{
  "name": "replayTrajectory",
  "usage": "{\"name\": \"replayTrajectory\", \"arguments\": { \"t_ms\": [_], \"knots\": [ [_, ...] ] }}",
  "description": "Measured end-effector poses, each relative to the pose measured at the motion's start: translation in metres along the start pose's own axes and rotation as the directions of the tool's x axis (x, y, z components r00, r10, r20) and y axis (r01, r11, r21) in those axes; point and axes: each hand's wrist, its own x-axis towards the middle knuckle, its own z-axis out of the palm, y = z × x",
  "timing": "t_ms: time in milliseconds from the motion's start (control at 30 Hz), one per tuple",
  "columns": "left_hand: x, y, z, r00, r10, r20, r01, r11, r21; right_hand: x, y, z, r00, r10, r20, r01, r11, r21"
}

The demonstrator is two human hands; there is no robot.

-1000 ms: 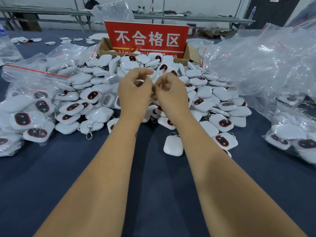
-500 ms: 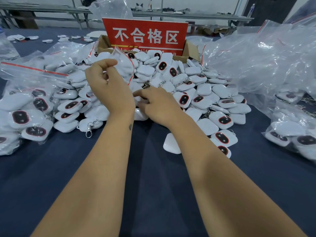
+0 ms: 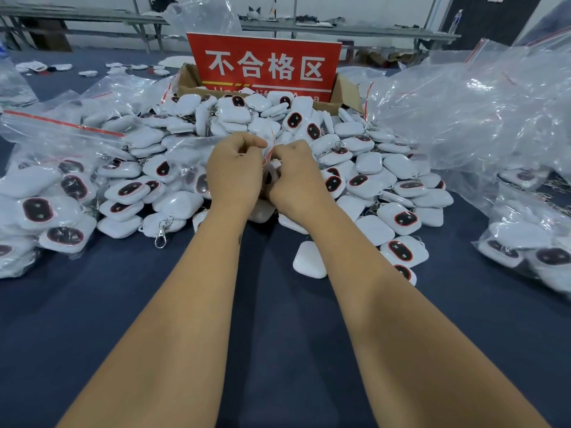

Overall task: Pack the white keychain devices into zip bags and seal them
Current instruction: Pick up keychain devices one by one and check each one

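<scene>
A dark blue desk (image 3: 123, 304) carries a wide heap of white keychain devices (image 3: 370, 168), which spreads in front of the red sign (image 3: 264, 64) standing in a cardboard box (image 3: 346, 88). Right of the heap lies a mound of empty clear bags (image 3: 463, 112); left of it lie filled bags (image 3: 46, 196). Over the heap's near edge, the left hand (image 3: 234, 171) and right hand (image 3: 296, 177) meet, both pinching one small zip bag (image 3: 270, 146) by its red strip.
</scene>
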Motion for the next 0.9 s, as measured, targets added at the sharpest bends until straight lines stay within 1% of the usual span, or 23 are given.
{"name": "replayTrajectory", "arguments": {
  "t_ms": [100,167,233,300,433,500,567,700,767,833,900],
  "knots": [
    [-0.003,-0.0008,0.0015,0.999,0.027,0.031,-0.031,0.991,0.131,0.0027,0.0025,-0.0012,0.998,0.021,-0.067,-0.018,0.999,0.041],
    [-0.0034,-0.0012,0.0018,0.999,0.043,-0.005,-0.041,0.979,0.2,0.0032,0.0038,-0.0025,0.995,0.032,-0.099,-0.022,0.994,0.104],
    [-0.0007,-0.0023,0.0005,0.997,0.049,-0.06,-0.032,0.963,0.267,0.0007,0.0041,-0.0037,0.989,0.062,-0.136,-0.033,0.978,0.204],
    [0.0012,-0.0038,-0.0011,0.994,0.069,-0.089,-0.04,0.956,0.291,-0.0007,0.0039,-0.0046,0.982,0.086,-0.168,-0.032,0.953,0.3],
    [-0.0003,-0.0034,-0.0024,0.987,0.142,-0.074,-0.115,0.948,0.296,0.0017,0.0013,-0.0078,0.968,0.134,-0.211,-0.026,0.893,0.449],
    [-0.0001,-0.0039,-0.0006,0.99,0.126,-0.058,-0.108,0.961,0.255,0.0022,0.0008,-0.0088,0.966,0.175,-0.191,-0.048,0.847,0.53],
    [-0.0014,-0.0032,0.0016,0.995,0.094,-0.021,-0.09,0.985,0.15,0.0027,0.0011,-0.0093,0.963,0.207,-0.171,-0.073,0.815,0.575],
    [-0.005,0.0001,0.0031,0.996,0.052,0.077,-0.052,0.999,-0.006,0.0039,0.0011,-0.0092,0.969,0.175,-0.174,-0.063,0.857,0.512],
    [-0.0048,0.0027,0.0026,0.996,-0.013,0.084,0.022,0.994,-0.108,0.0038,0.0015,-0.0086,0.976,0.161,-0.146,-0.068,0.863,0.5],
    [-0.0036,0.004,0.0029,0.992,-0.11,0.056,0.12,0.969,-0.217,0.0043,0.0029,-0.0073,0.98,0.162,-0.115,-0.085,0.865,0.495],
    [-0.004,0.0039,0.0041,0.988,-0.143,0.064,0.155,0.952,-0.265,0.0052,0.0052,-0.0057,0.98,0.172,-0.099,-0.1,0.86,0.501]
  ]
}}
